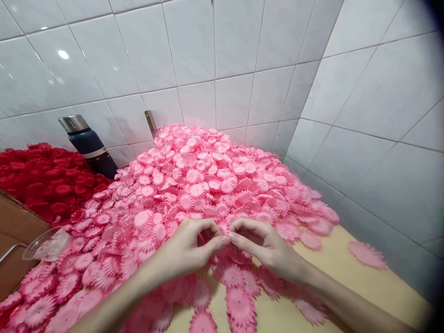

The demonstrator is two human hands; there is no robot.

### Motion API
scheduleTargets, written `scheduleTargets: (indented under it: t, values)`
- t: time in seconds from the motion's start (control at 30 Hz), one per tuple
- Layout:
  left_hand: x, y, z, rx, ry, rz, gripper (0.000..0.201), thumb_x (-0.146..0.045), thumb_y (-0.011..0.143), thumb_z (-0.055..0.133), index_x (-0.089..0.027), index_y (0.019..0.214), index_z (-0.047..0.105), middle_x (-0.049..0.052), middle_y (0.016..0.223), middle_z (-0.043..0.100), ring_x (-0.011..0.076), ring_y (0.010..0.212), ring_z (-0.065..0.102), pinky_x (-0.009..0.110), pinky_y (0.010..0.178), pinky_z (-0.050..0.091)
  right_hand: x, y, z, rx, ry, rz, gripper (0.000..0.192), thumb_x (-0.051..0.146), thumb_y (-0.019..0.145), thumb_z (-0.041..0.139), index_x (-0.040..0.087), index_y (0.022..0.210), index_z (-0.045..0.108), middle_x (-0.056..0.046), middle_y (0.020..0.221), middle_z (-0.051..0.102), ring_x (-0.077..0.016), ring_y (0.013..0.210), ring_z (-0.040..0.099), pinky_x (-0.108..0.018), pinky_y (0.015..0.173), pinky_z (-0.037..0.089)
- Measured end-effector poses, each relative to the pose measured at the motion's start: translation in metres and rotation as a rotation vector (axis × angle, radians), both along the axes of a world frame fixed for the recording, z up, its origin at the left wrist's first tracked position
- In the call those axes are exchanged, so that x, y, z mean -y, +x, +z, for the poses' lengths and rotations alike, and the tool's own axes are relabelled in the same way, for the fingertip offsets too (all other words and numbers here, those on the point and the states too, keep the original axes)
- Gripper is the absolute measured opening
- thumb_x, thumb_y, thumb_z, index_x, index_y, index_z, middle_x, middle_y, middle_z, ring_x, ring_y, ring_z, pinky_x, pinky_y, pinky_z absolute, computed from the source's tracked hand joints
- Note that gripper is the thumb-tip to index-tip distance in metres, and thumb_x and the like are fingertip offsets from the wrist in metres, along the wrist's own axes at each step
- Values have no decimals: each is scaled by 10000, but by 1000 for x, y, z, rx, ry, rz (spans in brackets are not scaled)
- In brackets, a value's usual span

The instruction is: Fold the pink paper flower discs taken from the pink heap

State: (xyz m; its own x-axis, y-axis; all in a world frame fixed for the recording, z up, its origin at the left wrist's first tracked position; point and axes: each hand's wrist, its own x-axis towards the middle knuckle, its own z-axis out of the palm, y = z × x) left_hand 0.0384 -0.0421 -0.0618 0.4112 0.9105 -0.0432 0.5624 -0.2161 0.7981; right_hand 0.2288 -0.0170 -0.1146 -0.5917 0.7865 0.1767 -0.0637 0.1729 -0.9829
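My left hand [199, 245] and my right hand [265, 245] meet at the thumbs and fingertips above a large heap of pink flower-shaped pieces [194, 175]. Both are closed in a pinch, and what lies between the fingertips is too small to make out. A bit of something red shows inside the curl of my left fingers. Below the hands, a small stack of pink pieces [240, 305] rests on the pale yellow tabletop [333, 263]. The pieces have fringed edges, and many show a tiny dark dot at the centre.
A dark blue bottle [92, 148] with a steel cap leans at the back left. Beside it lies a heap of red fringed pieces [45, 178]. A clear plastic dish [48, 245] and a cardboard box [17, 240] are at the left. Tiled walls [239, 41] enclose the back and right.
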Motion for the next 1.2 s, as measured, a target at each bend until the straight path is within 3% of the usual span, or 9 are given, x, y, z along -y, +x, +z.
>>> scheduleTargets:
  t: [0.23,0.5,0.8,0.87,0.93,1.0,1.07,1.13,1.2]
  values:
    - [1,-3,0,19,-84,-10,253,-338,934,479,-169,861,653,16,800,641,133,699,547,226,615,419,0,1,0,1,-8,6,201,386,893,611,188,859,606,-15,813,572,-142,738,538,-281,663,456]
    - [0,-3,2,-41,79,59,224,-236,899,484,-163,726,608,-10,693,618,122,641,535,233,599,388,1,-2,0,-15,-23,-41,179,357,889,623,193,826,589,1,792,572,-129,722,539,-267,665,450]
    - [-14,-20,5,-87,318,342,220,-189,845,453,-169,631,503,-24,584,509,119,545,458,240,527,343,-4,5,-5,-128,-111,-109,218,349,876,636,176,763,567,27,680,512,-104,603,450,-247,565,376]
    - [-17,-26,5,-151,386,377,192,-190,851,465,-163,674,532,-11,624,548,127,573,495,250,559,371,-5,6,-8,-168,-120,-134,214,335,876,636,177,752,560,34,663,502,-97,583,431,-242,551,364]
    - [-18,-29,5,-181,423,411,105,-213,858,506,-149,851,588,-6,675,575,137,599,531,259,585,399,-5,6,-7,-162,-106,-149,203,330,870,646,177,757,575,30,676,523,-99,599,453,-240,563,375]
    - [-17,-28,4,-138,421,426,263,-247,865,548,-148,1109,541,-12,725,582,141,615,549,257,579,417,-4,4,-4,-119,-75,-148,193,334,866,657,174,772,602,16,716,561,-108,646,497,-242,596,399]
    - [-12,-23,3,-58,373,371,324,-278,886,551,-159,1181,487,-15,744,582,135,611,547,242,547,416,-3,3,-1,-81,-52,-129,180,335,871,655,174,798,626,7,743,583,-111,670,519,-243,619,414]
    - [-7,-14,1,-11,281,218,183,-300,909,538,-160,1026,556,-11,724,591,122,595,535,230,528,403,-2,2,1,-71,-45,-88,162,331,883,643,180,825,638,8,754,590,-108,670,522,-243,626,420]
    - [-2,-6,0,-6,205,63,170,-309,912,549,-155,863,602,-5,699,600,111,593,521,228,541,391,-2,1,0,-78,-52,-36,153,331,897,624,188,845,637,6,773,588,-111,686,524,-247,637,423]
